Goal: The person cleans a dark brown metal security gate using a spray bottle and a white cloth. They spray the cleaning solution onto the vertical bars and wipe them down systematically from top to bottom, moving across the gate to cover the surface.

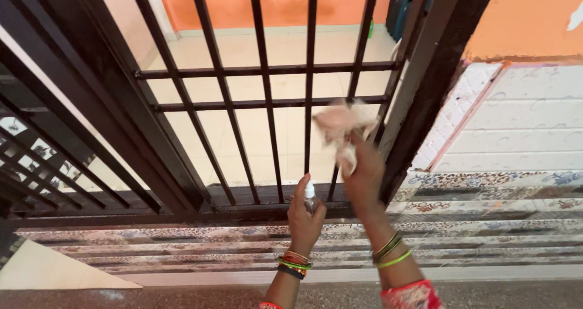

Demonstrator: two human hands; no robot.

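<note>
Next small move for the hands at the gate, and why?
Probably press the cloth onto the vertical bar beside it and wipe downward. The right hand holds the cloth raised at the bars, blurred, while the left hand holds a small spray bottle upright near the gate's bottom rail.

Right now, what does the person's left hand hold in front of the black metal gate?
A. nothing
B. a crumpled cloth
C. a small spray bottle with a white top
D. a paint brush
C: the left hand grips a small spray bottle with a white top near the gate, while the right hand holds the crumpled cloth.
</note>
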